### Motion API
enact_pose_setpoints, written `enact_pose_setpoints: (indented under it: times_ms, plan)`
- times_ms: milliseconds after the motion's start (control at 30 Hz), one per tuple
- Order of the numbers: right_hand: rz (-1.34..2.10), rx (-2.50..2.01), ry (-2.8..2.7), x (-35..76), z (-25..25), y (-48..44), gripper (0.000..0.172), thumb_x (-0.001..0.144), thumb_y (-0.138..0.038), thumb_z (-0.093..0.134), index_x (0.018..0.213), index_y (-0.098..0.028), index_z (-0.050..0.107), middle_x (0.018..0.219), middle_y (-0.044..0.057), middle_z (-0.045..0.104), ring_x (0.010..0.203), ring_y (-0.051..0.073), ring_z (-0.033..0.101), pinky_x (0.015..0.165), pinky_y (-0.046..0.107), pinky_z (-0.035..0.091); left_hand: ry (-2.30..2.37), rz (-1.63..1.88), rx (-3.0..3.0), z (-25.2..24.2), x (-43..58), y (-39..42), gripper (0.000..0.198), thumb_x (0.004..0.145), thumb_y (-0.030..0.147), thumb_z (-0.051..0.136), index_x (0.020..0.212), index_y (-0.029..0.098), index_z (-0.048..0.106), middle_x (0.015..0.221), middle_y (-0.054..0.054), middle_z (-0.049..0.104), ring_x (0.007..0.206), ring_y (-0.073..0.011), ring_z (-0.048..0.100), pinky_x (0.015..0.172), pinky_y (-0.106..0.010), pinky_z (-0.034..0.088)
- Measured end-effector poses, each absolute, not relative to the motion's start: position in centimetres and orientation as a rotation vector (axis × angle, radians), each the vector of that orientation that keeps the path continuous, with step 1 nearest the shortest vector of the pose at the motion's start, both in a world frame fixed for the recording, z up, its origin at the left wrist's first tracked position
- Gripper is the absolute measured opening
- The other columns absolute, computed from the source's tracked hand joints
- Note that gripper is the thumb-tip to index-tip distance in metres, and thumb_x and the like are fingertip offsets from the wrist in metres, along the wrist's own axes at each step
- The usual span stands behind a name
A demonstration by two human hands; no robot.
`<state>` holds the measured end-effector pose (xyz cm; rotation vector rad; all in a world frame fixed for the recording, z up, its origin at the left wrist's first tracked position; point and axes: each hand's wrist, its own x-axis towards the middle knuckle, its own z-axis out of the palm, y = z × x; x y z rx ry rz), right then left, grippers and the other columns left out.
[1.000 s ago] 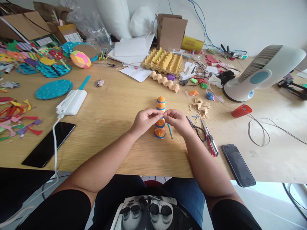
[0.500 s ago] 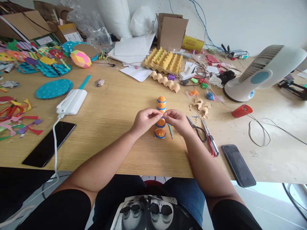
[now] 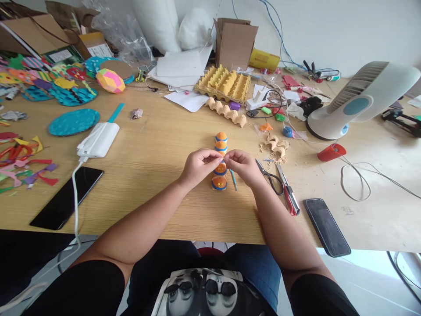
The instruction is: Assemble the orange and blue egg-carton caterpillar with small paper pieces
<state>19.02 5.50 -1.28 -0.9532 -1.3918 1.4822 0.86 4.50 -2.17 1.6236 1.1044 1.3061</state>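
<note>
My left hand [image 3: 203, 166] and my right hand [image 3: 242, 166] meet fingertip to fingertip in a pinch. Whatever lies between the fingertips is too small to make out. Beneath them, a strip of egg carton cups [image 3: 219, 182] runs away from me, its domes orange with blue bands. Small yellow marks show on the nearer domes; my fingers partly hide the middle ones. Just right of the strip lies a thin blue stick [image 3: 233, 179]. Scissors [image 3: 273, 179] and a box cutter [image 3: 289, 192] rest beyond my right hand.
Torn carton scraps [image 3: 275, 145] lie right of the strip. A white fan [image 3: 355, 103] and a red cup-like piece [image 3: 331, 152] stand farther right. Two phones, one dark [image 3: 67, 197] at left, one cased [image 3: 327, 227] at right, flank my arms. A yellow egg tray [image 3: 225, 84] sits behind.
</note>
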Motion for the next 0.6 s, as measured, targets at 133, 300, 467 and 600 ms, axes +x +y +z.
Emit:
enact_pose_setpoints:
  times_ms: [133, 300, 467, 600]
  plan:
    - [1.482, -0.958, -1.383, 19.00, -1.32, 5.54, 0.027, 0.073, -0.040, 0.082, 0.081, -0.019, 0.067, 0.073, -0.001, 0.064, 0.065, 0.011, 0.056, 0.065, 0.025, 0.046, 1.104, 1.315, 1.638, -2.03, 0.92, 4.42, 0.016, 0.083, 0.032, 0.074, 0.089, 0.017, 0.077, 0.093, -0.006, 0.077, 0.081, -0.0170, 0.072, 0.076, -0.028, 0.060]
    - [1.487, -0.958, -1.371, 19.01, -1.48, 5.56, 0.025, 0.074, -0.039, 0.081, 0.082, -0.019, 0.067, 0.075, -0.001, 0.065, 0.066, 0.011, 0.057, 0.066, 0.025, 0.047, 1.104, 1.314, 1.641, -2.15, 0.90, 4.49, 0.014, 0.083, 0.029, 0.074, 0.090, 0.018, 0.077, 0.095, -0.006, 0.078, 0.083, -0.0165, 0.073, 0.078, -0.028, 0.060]
    - [1.488, -0.969, -1.356, 18.96, -1.34, 5.51, 0.027, 0.072, -0.040, 0.082, 0.081, -0.019, 0.067, 0.074, -0.001, 0.065, 0.065, 0.011, 0.056, 0.065, 0.025, 0.048, 1.103, 1.320, 1.653, -2.22, 0.94, 4.49, 0.013, 0.083, 0.029, 0.074, 0.091, 0.018, 0.077, 0.096, -0.006, 0.078, 0.083, -0.0166, 0.073, 0.078, -0.028, 0.061]
    - [1.478, -0.993, -1.360, 19.14, -1.20, 5.68, 0.028, 0.071, -0.041, 0.081, 0.082, -0.019, 0.067, 0.072, -0.001, 0.064, 0.064, 0.011, 0.055, 0.063, 0.025, 0.047, 1.082, 1.339, 1.676, -2.09, 0.77, 4.55, 0.017, 0.085, 0.029, 0.072, 0.097, 0.019, 0.078, 0.101, -0.006, 0.078, 0.089, -0.0175, 0.074, 0.081, -0.028, 0.060]
